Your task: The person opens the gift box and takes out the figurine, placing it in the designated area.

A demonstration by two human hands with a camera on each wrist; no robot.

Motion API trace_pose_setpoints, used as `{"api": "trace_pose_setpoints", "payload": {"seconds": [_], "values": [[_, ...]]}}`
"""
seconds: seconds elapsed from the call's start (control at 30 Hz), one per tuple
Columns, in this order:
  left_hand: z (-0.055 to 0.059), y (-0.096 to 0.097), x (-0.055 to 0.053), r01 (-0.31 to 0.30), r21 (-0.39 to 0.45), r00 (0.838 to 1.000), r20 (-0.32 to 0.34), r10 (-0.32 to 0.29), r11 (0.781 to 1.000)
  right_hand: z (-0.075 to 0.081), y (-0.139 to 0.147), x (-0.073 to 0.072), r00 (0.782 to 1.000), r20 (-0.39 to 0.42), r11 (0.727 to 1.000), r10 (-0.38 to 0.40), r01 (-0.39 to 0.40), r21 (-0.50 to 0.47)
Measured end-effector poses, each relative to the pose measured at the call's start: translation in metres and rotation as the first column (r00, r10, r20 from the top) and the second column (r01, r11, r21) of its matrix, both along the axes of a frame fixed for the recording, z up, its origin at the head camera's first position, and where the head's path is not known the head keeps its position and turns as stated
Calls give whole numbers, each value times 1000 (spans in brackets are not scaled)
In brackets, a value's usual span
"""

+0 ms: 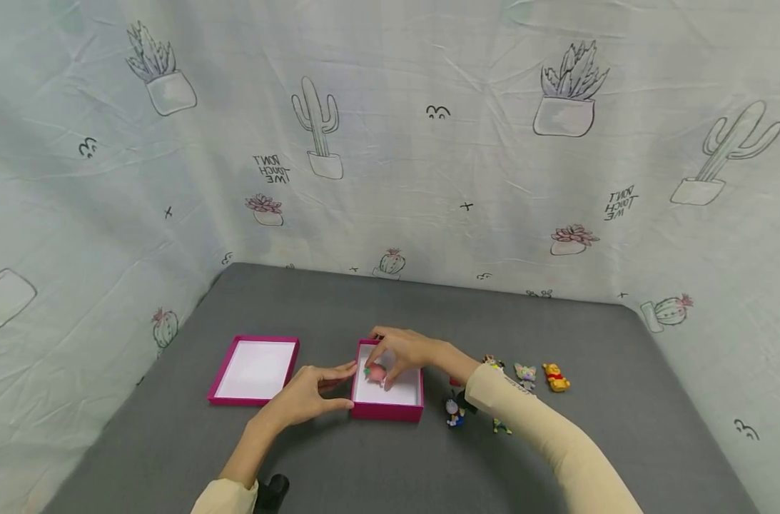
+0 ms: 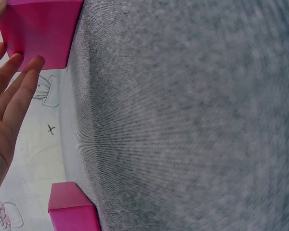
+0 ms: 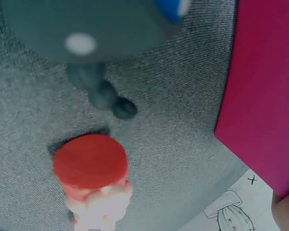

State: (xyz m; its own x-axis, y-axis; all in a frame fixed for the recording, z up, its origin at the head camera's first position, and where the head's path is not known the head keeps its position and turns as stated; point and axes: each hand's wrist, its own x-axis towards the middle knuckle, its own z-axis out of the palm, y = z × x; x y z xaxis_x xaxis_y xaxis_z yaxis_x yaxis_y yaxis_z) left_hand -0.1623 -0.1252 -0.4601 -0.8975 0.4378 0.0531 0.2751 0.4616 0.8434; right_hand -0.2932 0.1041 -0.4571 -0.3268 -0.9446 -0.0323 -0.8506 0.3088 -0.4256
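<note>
A pink box (image 1: 387, 412) with a white inside stands in the middle of the table, its top uncovered. Inside it is a small pink toy figure (image 1: 376, 373) with a green tip. My right hand (image 1: 407, 350) reaches over the box's right side and pinches the figure between thumb and index finger, close to the box floor. Against the box's left wall my left hand (image 1: 315, 394) rests its fairly straight fingers and thumb. The left wrist view shows its fingertips right at the pink wall (image 2: 41, 36).
The pink-rimmed lid (image 1: 253, 401) lies inside up, left of the box. Right of the box are several toy figures: a yellow bear (image 1: 556, 378), a grey cat-like one (image 1: 526, 375), a blue-and-white one (image 1: 454, 414) and a red-topped one (image 3: 90, 162), partly under my right forearm.
</note>
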Motion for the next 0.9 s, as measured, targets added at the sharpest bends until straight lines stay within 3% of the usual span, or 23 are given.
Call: {"api": "trace_pose_setpoints", "payload": {"seconds": [0.5,0.73,0.9], "values": [[2,1,1,1,-10,1000,12,-1,1000,2,1,1,1000,21,999,-23,23,24],[1,3,3,7,-4,1000,7,-7,1000,6,7,-4,997,67,993,22,-15,-116],[0,2,3,-1,2,1000,7,1,1000,20,14,-5,994,106,978,2,20,-208]]}}
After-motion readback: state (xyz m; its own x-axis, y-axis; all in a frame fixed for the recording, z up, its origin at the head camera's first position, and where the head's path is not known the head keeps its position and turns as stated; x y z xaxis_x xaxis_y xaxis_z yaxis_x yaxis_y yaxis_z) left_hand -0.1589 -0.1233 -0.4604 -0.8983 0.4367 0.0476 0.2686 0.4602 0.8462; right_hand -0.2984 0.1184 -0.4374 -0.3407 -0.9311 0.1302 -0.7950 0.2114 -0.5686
